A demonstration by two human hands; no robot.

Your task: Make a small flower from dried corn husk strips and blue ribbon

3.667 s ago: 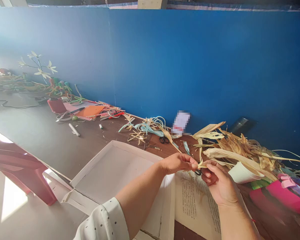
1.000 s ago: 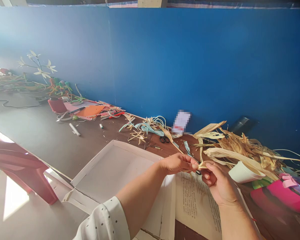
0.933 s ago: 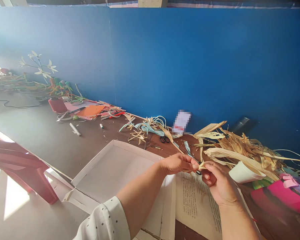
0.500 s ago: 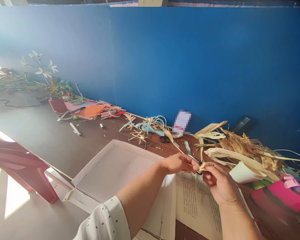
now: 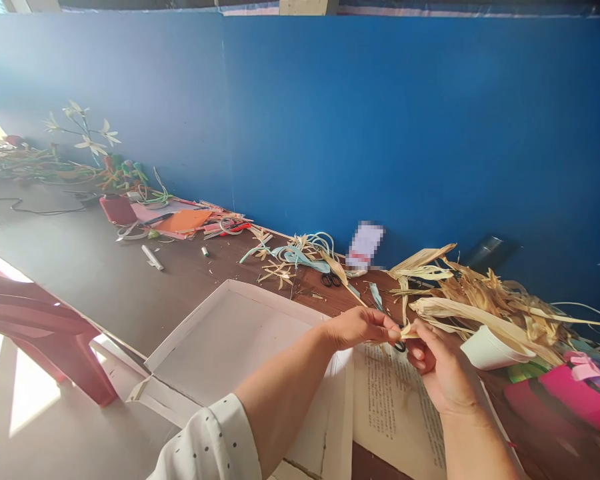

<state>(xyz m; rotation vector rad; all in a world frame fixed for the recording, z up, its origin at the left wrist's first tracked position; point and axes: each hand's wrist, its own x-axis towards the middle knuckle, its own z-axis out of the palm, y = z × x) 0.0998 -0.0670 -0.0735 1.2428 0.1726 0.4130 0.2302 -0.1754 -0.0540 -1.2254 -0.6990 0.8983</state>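
Observation:
A small pale piece of corn husk (image 5: 408,332) is pinched between the fingertips of my two hands. My left hand (image 5: 363,328) comes in from the lower left in a dotted sleeve, closed on one end of it. Closed on the other end is my right hand (image 5: 445,373). Both hover over a printed sheet (image 5: 397,413). Dark scissor handles (image 5: 400,346) show just below the fingertips, partly hidden. Behind the hands lies a heap of dry corn husks (image 5: 473,293), and a long husk strip on a thin stick (image 5: 336,268) lies to the left of it.
An open white cardboard box lid (image 5: 220,333) lies left of the sheet. A white cup (image 5: 493,350) lies tipped at right, beside a pink bag (image 5: 565,397). Black-handled scissors (image 5: 330,279), husk flowers (image 5: 279,273) and coloured paper (image 5: 185,221) line the blue wall (image 5: 380,120).
The husk piece has turned slightly between my fingertips, now lying flatter. Both hands otherwise stay in nearly the same place, and the view has shifted very slightly.

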